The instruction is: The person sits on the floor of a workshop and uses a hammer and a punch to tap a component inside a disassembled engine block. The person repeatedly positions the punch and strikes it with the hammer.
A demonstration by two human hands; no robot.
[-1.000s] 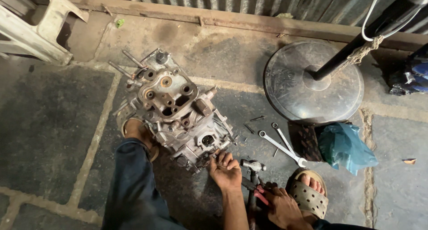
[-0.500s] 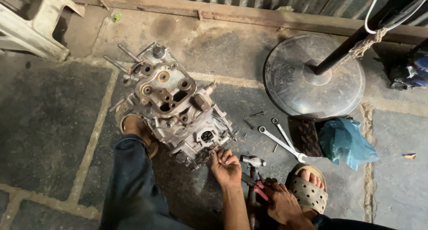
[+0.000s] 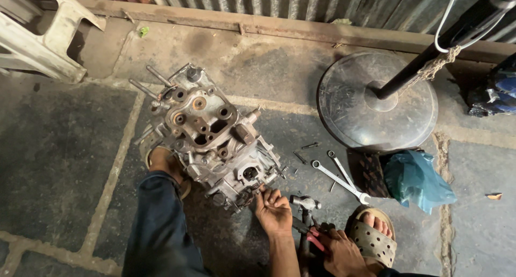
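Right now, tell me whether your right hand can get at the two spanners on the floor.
Probably yes. The right hand rests low by the red-handled tool, and the spanners lie just beyond on bare floor. Only the hammer sits nearby, off to the side.

I see dark blue trousers [image 3: 161,228] at lower left, bare forearms without sleeves, and perforated tan sandals [image 3: 373,242] on both feet, lower right.
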